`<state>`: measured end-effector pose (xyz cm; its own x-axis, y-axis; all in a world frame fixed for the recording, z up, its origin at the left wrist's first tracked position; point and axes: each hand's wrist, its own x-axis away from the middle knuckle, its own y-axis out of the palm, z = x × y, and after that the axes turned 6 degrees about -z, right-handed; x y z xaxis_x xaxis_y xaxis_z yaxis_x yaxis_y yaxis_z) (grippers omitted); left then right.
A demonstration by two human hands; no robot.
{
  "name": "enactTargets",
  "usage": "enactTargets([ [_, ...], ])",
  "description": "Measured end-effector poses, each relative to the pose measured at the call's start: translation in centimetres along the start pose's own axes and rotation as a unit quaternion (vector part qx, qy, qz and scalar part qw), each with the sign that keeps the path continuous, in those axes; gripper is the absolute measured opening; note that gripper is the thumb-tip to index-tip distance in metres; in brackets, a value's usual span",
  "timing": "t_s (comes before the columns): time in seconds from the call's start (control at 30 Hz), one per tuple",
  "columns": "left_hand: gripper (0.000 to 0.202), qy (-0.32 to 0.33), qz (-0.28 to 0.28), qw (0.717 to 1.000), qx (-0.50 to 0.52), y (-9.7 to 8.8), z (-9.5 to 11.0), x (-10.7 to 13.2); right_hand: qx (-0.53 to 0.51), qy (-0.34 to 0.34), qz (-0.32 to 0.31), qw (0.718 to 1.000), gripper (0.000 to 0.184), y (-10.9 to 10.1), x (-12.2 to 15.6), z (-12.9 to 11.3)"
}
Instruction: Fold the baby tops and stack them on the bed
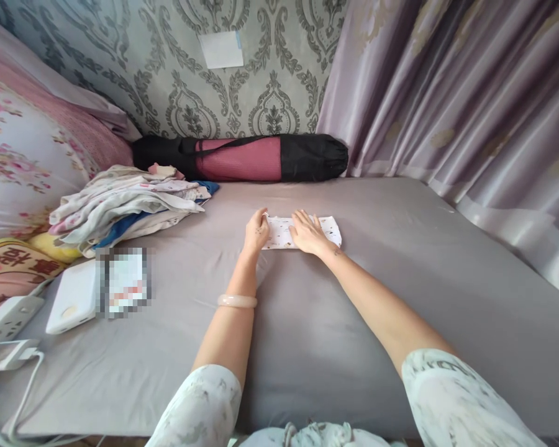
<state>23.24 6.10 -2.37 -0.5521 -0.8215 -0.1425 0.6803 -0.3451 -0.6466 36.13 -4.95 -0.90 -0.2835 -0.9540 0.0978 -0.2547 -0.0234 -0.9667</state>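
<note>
A small white patterned cloth (pixel 328 228), folded into a narrow strip, lies on the grey bed sheet (pixel 377 292). My left hand (pixel 256 231) pinches the cloth's left end with closed fingers. My right hand (pixel 309 234) lies flat on the middle of the cloth, fingers stretched out. A pale bangle (pixel 237 301) sits on my left forearm.
A stack of folded clothes (pixel 125 205) lies at the left. A rolled mat in a black bag (pixel 242 158) rests against the wall. A white box (pixel 72 297), a power strip (pixel 7 318) with cables and floral pillows (pixel 23 161) are at the left edge. Curtains (pixel 470 105) hang at the right.
</note>
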Motion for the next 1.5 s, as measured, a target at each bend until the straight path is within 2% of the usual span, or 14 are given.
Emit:
enactTargets([
  [0.13, 0.049, -0.014, 0.020, 0.999, 0.037, -0.6, -1.0, -0.2, 0.007, -0.004, 0.029, 1.000, 0.060, 1.8, -0.6, -1.7],
  [0.3, 0.044, -0.018, 0.063, 0.991, 0.113, -0.3, -2.1, -0.9, 0.004, 0.007, 0.065, 0.998, 0.057, 3.9, -0.8, -2.0],
  [0.5, 0.041, -0.031, 0.075, 0.984, 0.157, -0.4, -2.5, -1.2, 0.000, 0.004, 0.066, 0.998, 0.055, 3.9, -0.9, -1.8],
  [0.7, 0.040, -0.048, 0.086, 0.974, 0.203, -0.5, -3.2, -1.4, 0.018, -0.002, 0.044, 0.999, 0.055, 2.7, -1.2, -2.3],
  [0.8, 0.037, -0.072, 0.104, 0.956, 0.263, -0.7, -3.4, -1.4, 0.015, -0.023, 0.044, 0.999, 0.055, 2.3, -1.8, -3.1],
  [0.97, 0.026, -0.145, 0.133, 0.900, 0.388, -1.9, -2.3, -0.7, 0.005, -0.020, 0.024, 0.999, 0.058, 3.3, -2.7, -4.6],
  [1.13, 0.014, -0.150, 0.136, 0.855, 0.478, -3.5, -1.2, -0.5, 0.016, -0.012, 0.016, 1.000, 0.059, 3.8, -2.7, -4.9],
  [1.4, 0.008, -0.197, 0.165, 0.836, 0.486, -3.6, -1.4, -0.4, 0.027, -0.015, 0.000, 1.000, 0.057, 3.1, -2.8, -4.8],
  [1.5, 0.006, -0.205, 0.167, 0.833, 0.486, -3.5, -1.7, -0.5, 0.026, -0.025, 0.020, 0.999, 0.056, 2.8, -2.8, -5.3],
])
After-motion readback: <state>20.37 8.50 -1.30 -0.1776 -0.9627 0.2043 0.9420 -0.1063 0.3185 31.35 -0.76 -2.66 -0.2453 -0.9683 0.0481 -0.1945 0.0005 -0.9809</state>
